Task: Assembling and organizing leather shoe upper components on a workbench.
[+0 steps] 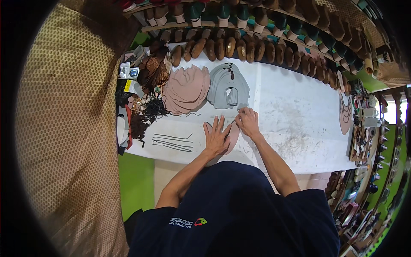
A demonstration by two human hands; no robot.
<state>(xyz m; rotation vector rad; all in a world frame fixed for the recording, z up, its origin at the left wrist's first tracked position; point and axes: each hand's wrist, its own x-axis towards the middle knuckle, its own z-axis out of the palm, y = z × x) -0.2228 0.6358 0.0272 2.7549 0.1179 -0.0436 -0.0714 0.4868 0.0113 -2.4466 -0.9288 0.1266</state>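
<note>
A: Where are the hands on the table (299,128)?

B: Near its front edge, in the middle. The left hand (215,138) lies flat on a cut piece (233,138); the right hand (247,122) is just beside it, to the right.

A: And behind them?

B: Two stacks of cut pieces (187,89) (228,85), side by side. Thin strips (173,142) lie left of the hands, by the front edge. A row of shoe lasts (239,49) stands along the back edge.

Bright, even daylight; sharp centre, strong fisheye bending, black vignette at corners.
</note>
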